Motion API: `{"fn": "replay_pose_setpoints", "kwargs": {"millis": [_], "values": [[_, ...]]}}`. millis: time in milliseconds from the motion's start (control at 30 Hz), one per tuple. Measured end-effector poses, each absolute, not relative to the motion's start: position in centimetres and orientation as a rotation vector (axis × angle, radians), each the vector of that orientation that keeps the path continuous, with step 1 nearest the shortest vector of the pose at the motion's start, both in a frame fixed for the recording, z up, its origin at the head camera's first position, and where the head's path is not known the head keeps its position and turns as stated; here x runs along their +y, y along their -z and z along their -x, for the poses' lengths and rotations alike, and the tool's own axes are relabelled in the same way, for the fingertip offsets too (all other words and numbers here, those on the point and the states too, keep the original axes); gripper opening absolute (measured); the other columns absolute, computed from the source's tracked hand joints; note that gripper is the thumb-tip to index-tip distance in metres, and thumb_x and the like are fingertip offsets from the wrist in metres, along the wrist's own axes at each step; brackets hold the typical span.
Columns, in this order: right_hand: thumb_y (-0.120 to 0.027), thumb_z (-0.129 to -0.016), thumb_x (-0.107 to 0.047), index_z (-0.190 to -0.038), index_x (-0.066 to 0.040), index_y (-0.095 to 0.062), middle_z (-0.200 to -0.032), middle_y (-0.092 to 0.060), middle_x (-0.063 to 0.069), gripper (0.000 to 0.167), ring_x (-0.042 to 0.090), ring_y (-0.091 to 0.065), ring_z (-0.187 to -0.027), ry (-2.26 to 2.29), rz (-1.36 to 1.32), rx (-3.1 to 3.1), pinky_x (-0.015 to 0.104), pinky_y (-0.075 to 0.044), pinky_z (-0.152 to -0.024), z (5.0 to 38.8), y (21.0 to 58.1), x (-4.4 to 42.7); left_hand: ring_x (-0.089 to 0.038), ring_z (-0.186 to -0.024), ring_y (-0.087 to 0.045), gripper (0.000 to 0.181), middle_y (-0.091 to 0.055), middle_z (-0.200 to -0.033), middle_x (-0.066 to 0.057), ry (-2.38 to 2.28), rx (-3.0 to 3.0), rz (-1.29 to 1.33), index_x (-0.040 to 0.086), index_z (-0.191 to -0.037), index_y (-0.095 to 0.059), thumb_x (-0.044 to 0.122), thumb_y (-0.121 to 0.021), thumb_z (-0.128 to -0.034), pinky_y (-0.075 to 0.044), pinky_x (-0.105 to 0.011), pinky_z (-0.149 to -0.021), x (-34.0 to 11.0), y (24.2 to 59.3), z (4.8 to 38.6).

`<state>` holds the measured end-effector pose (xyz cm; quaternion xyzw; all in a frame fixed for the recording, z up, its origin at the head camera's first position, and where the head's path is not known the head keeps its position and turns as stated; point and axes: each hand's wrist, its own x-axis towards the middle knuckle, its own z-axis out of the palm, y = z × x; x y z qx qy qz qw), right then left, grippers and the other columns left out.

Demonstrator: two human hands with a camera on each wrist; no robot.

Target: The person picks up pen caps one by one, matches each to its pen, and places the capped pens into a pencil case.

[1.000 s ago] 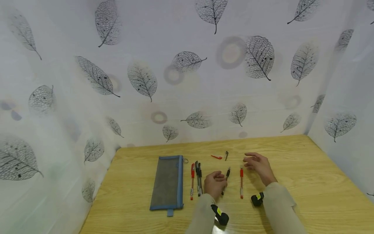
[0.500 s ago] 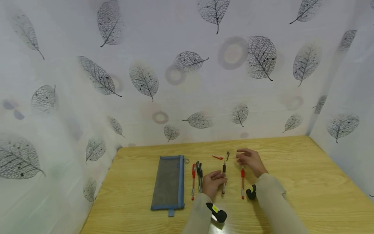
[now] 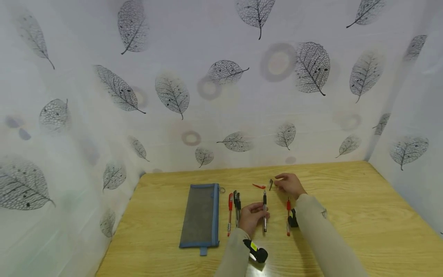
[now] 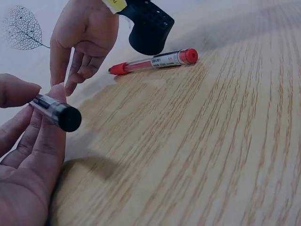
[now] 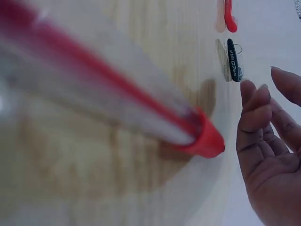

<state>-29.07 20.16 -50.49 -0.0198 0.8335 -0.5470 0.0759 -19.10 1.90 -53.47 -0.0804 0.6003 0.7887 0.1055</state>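
My left hand (image 3: pixel 251 217) pinches an uncapped black gel pen (image 3: pixel 265 207) between thumb and fingers; its black end (image 4: pixel 69 118) faces the left wrist camera. Near the back of the table, my right hand (image 3: pixel 290 185) reaches beside a black pen cap (image 3: pixel 271 184). In the right wrist view the fingertips (image 5: pixel 248 85) come close to that cap, with thumb and fingers apart and nothing between them. To the cap's left lies a red pen cap (image 3: pixel 258 186). An uncapped red pen (image 3: pixel 288 206) lies under the right forearm's side, partly covered by the black wrist camera.
Left of my left hand lie a capped red pen (image 3: pixel 230 213) and black pens (image 3: pixel 237 204), partly covered by the hand. Further left is a blue-edged mesh zip pouch (image 3: pixel 199 216). A leaf-patterned curtain (image 3: pixel 242 96) hangs behind the wooden table (image 3: pixel 363 215).
My left hand has lifted the black pen and turned it from slanted to nearly straight away from me. My right hand has moved left, up to the black cap.
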Motion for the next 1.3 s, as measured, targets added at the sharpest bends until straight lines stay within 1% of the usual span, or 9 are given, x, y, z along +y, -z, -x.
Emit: {"fn": "replay_pose_setpoints", "kwargs": {"millis": [100,167,267,400,467,667,767,900,1300], "values": [[-0.059,-0.093,-0.006,-0.123,0.017,-0.054,-0.09,-0.068,0.024,0.038,0.018,-0.059,-0.063,1.534,0.095,2.563,0.031,-0.048,-0.056,29.8,50.5,19.9,-0.015,-0.078,-0.067,0.031,-0.069,-0.094,-0.012,-2.337,1.711,0.256,-0.009,-0.113,-0.063,-0.009,-0.067,-0.083,-0.057,-0.032,-0.075,1.8,53.5,19.3],[-0.061,-0.092,-0.008,-0.121,0.016,-0.056,-0.091,-0.068,0.023,0.038,0.019,-0.059,-0.063,1.449,0.114,2.603,0.033,-0.049,-0.057,30.3,50.5,19.8,-0.015,-0.075,-0.067,0.03,-0.068,-0.093,-0.011,-2.346,1.67,0.27,-0.008,-0.113,-0.063,-0.007,-0.067,-0.0839,-0.057,-0.032,-0.074,1.8,53.9,19.5],[-0.063,-0.091,-0.012,-0.119,0.014,-0.059,-0.103,-0.064,0.028,0.039,0.03,-0.063,-0.078,1.314,0.134,2.655,0.041,-0.052,-0.067,31.1,50.9,19.8,-0.014,-0.072,-0.067,0.029,-0.068,-0.092,-0.011,-2.349,1.633,0.275,-0.006,-0.113,-0.064,-0.004,-0.068,-0.0848,-0.057,-0.031,-0.071,1.7,54.2,19.7],[-0.066,-0.089,-0.018,-0.113,0.011,-0.063,-0.114,-0.06,0.03,0.038,0.042,-0.059,-0.099,1.174,0.11,2.706,0.049,-0.05,-0.08,31.4,51.1,19.4,-0.014,-0.07,-0.067,0.027,-0.068,-0.091,-0.01,-2.34,1.622,0.277,-0.005,-0.112,-0.065,-0.003,-0.068,-0.0852,-0.057,-0.03,-0.068,1.7,54.4,19.6],[-0.067,-0.089,-0.018,-0.111,0.01,-0.064,-0.111,-0.061,0.028,0.036,0.04,-0.059,-0.097,1.143,0.086,2.714,0.048,-0.05,-0.079,31.2,51.0,19.1,-0.014,-0.07,-0.066,0.027,-0.067,-0.091,-0.01,-2.336,1.618,0.289,-0.005,-0.112,-0.065,-0.004,-0.068,-0.0848,-0.056,-0.03,-0.068,1.8,54.4,19.5],[-0.07,-0.085,-0.011,-0.107,0.009,-0.063,-0.094,-0.066,0.02,0.03,0.023,-0.061,-0.074,1.186,0.012,2.667,0.035,-0.052,-0.062,31.3,50.8,18.5,-0.014,-0.072,-0.067,0.03,-0.067,-0.096,-0.013,-2.342,1.619,0.301,-0.006,-0.114,-0.064,-0.005,-0.068,-0.084,-0.057,-0.031,-0.071,1.8,53.8,19.3],[-0.07,-0.083,-0.005,-0.101,0.009,-0.063,-0.087,-0.066,0.018,0.024,0.02,-0.062,-0.067,1.234,0.001,2.632,0.033,-0.053,-0.057,31.4,50.9,18.3,-0.014,-0.073,-0.067,0.031,-0.067,-0.098,-0.015,-2.343,1.624,0.297,-0.007,-0.115,-0.063,-0.005,-0.068,-0.0845,-0.057,-0.031,-0.071,1.8,53.8,19.3],[-0.071,-0.081,-0.001,-0.097,0.009,-0.064,-0.084,-0.067,0.017,0.02,0.019,-0.064,-0.064,1.252,-0.011,2.622,0.034,-0.056,-0.057,31.7,51.3,18.3,-0.015,-0.074,-0.067,0.031,-0.067,-0.097,-0.013,-2.325,1.632,0.294,-0.006,-0.115,-0.063,-0.004,-0.068,-0.0848,-0.057,-0.031,-0.072,1.7,53.9,19.3],[-0.067,-0.086,-0.006,-0.106,0.013,-0.06,-0.077,-0.069,0.016,0.028,0.019,-0.065,-0.061,1.477,0.119,2.499,0.035,-0.056,-0.059,30.5,50.1,19.0,-0.012,-0.07,-0.065,0.024,-0.065,-0.088,-0.006,-2.3,1.64,0.288,-0.003,-0.111,-0.064,-0.002,-0.066,-0.0868,-0.056,-0.029,-0.068,1.6,53.8,19.5]]}}
